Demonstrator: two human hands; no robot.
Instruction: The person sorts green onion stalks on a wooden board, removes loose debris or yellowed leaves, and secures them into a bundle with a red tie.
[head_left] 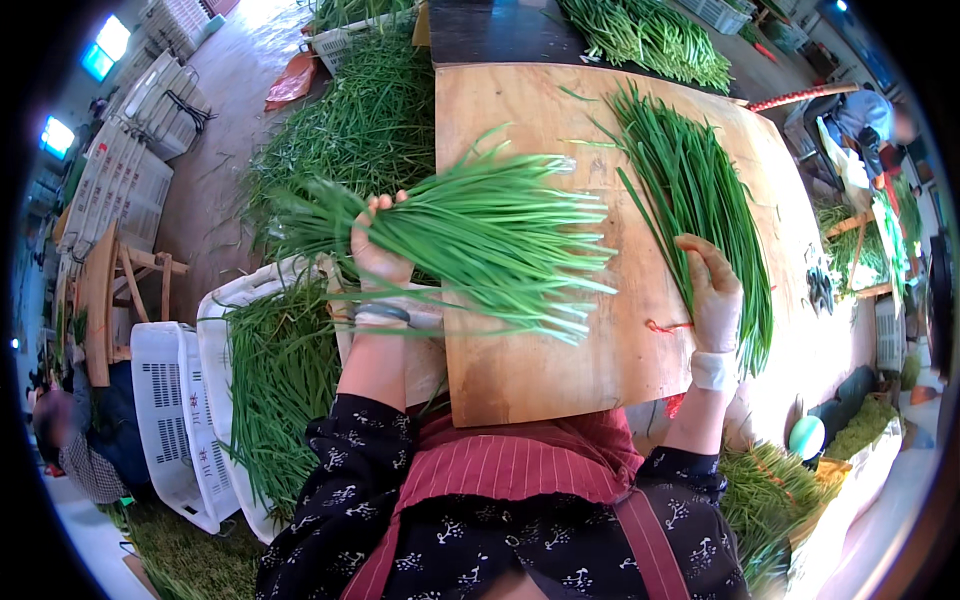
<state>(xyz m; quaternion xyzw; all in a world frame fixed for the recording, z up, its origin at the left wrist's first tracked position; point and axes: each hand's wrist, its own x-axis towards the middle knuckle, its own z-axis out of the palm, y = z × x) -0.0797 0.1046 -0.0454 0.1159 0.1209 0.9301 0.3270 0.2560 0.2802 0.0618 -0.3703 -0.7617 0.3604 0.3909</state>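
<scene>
My left hand [378, 255] is closed round a thick bunch of garlic chives [500, 235], raised over the board's left edge. The pale cut ends fan out to the right; the leafy ends blur to the left. My right hand [714, 305], in a thin pale glove, is beside a pile of garlic chives [705, 200] on the wooden board [540, 380]. Its fingers are loosely bent, with the thumb apart, and nothing shows in them. A short red tie [665, 326] lies on the board just left of this hand.
Left of the board are a heap of loose greens [345, 130] and white crates [180, 420], one filled with greens. More chives [650, 40] lie on the dark table [500, 35] beyond. Other people sit at the far left and far right. A pale green round object [806, 437] is at lower right.
</scene>
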